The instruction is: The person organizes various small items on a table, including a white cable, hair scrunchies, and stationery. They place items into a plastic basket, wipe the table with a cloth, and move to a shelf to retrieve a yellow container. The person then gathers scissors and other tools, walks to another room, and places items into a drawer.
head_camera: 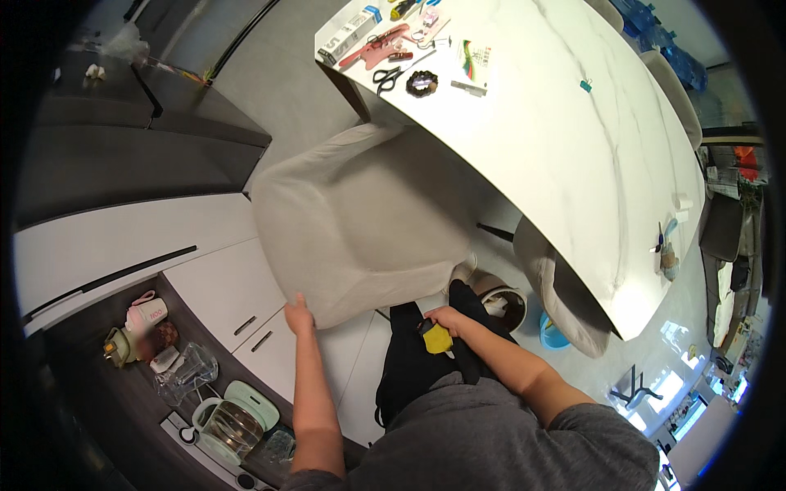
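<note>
My left hand (299,314) rests on the back edge of a beige upholstered chair (368,215), its thumb on top of the cloth. The chair stands beside a white marble-patterned table (540,141), its seat partly beneath the tabletop. Close to my thighs, my right hand (447,320) is closed around a yellow and black object (437,339), which looks like a tape measure. At the table's upper end lie black-handled scissors (388,78), a dark beaded bracelet (422,84), a white box (471,66), a long carton (350,35) and pink tools (377,48).
A glass kettle (233,426), bottles (147,313) and a plastic bag stand on the dark counter at lower left, above white cabinets (224,288). A waste bin (506,307), a blue basin (552,332) and a second chair (540,270) are to my right.
</note>
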Demonstrator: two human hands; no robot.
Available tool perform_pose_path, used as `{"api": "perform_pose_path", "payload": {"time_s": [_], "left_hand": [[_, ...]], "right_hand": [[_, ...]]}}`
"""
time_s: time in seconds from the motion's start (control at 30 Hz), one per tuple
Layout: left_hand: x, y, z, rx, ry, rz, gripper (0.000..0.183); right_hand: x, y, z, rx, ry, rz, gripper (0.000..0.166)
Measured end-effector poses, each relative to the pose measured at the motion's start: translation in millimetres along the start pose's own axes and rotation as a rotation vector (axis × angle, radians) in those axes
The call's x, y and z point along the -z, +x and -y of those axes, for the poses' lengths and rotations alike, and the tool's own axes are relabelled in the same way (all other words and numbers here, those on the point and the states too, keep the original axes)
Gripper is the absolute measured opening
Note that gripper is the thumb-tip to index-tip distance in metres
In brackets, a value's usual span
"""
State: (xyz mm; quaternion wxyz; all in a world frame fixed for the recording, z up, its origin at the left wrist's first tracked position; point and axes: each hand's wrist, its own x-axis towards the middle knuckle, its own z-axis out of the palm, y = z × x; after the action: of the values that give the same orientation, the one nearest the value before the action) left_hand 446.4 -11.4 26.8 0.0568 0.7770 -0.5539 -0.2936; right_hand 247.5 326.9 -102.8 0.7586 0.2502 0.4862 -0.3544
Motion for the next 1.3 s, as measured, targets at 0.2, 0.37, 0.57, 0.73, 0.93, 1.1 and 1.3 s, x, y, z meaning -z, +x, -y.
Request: {"api": "perform_pose_path", "payload": {"time_s": [0.2, 0.37, 0.57, 0.73, 0.93, 1.1, 1.3], "left_hand": [[-79, -75, -50, -0.017, -0.293, 0.202, 0.041], [-129, -151, -166, 0.178, -0.466, 0.696, 0.044], [-223, -189, -243, 0.061, -0.666, 0.954, 0.041], [-250, -188, -271, 0.049, -0.593, 1.014, 0.045], [-237, -176, -273, 0.007, -0.426, 1.118, 0.049], [-234, -180, -283, -0.002, -0.351, 1.096, 0.055], [-186, -131, -284, -0.081, 0.001, 1.527, 0.046]], "right_hand": [[33, -31, 102, 0.188, 0.286, -0.165, 0.016], [131, -14, 182, 0.493, 0.714, -0.160, 0.008], [93, -146, 207, 0.667, 0.579, -0.187, 0.032], [54, -249, 214, 0.789, 0.433, 0.032, 0.039], [54, -328, 257, 1.664, 0.107, -0.739, 0.031], [93, -268, 285, 1.348, -0.653, -1.354, 0.045], [63, -231, 338, 1.253, -0.701, -1.552, 0.043]]}}
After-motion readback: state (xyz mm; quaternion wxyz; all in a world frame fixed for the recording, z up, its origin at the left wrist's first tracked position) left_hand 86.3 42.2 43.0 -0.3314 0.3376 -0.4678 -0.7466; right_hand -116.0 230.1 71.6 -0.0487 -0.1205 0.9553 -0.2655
